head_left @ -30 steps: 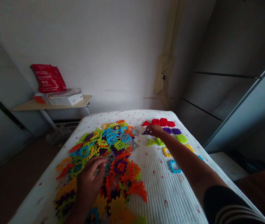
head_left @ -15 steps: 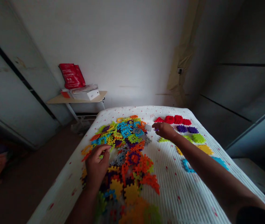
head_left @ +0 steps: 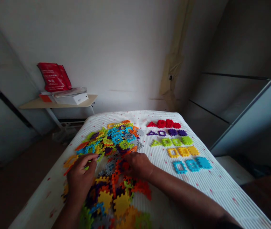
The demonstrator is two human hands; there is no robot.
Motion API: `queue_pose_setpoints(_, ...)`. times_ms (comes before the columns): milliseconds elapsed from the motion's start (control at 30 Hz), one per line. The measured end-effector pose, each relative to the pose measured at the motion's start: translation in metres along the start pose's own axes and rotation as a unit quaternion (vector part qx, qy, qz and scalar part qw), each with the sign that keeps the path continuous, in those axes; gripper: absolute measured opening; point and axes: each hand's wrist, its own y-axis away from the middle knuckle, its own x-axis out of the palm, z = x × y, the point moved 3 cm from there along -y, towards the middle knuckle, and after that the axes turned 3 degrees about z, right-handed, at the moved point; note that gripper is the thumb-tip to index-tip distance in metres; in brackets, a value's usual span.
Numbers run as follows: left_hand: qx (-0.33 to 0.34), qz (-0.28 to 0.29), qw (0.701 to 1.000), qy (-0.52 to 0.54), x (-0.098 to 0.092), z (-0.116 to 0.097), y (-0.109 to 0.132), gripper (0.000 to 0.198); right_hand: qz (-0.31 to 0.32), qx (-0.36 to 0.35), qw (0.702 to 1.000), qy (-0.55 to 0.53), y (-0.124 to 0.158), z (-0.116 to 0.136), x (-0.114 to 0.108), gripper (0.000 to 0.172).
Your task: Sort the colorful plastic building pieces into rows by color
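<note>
Left hand (head_left: 80,175), fingers loosely curled, and right hand (head_left: 139,165), fingertips hidden, lie over toothed pieces (head_left: 115,137) heaped on the cover (head_left: 221,181); grip cannot be told; interlocking teeth could drag neighbours along

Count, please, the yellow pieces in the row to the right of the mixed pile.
3: a hollow frame at the left, a middle piece beside it, and a solid piece at the right. More could be hidden underneath.

Bare left forearm (head_left: 71,203) and bare right forearm (head_left: 180,187), dark sleeve (head_left: 227,221) at the latter's upper end
</note>
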Motion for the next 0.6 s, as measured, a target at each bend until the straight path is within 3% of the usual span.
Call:
queue_pose_setpoints(267, -0.004, 0.018, 0.999, -0.026, 0.001, 0.000, 0.000, 0.018, 0.006, -0.003, 1.000, 0.028, 0.000, 0.006, 0.004, 0.050)
queue_pose_setpoints(367, 0.007, 0.019, 0.999, -0.029, 0.001, -0.002, 0.000, 0.018, -0.002, -0.013, 1.000, 0.004, 0.005, 0.002, -0.007, 0.047)
queue_pose_setpoints(500, 0.012, 0.014, 0.999, -0.033, 0.000, 0.000, 0.000, 0.018, 0.000, -0.005, 0.997, -0.082, 0.022, -0.021, -0.032, 0.035)
queue_pose_setpoints(600, 0.016, 0.006, 0.999, -0.029, 0.001, 0.000, 0.000, 0.018, 0.027, 0.009, 0.980, -0.195, 0.037, -0.049, -0.039, 0.025)
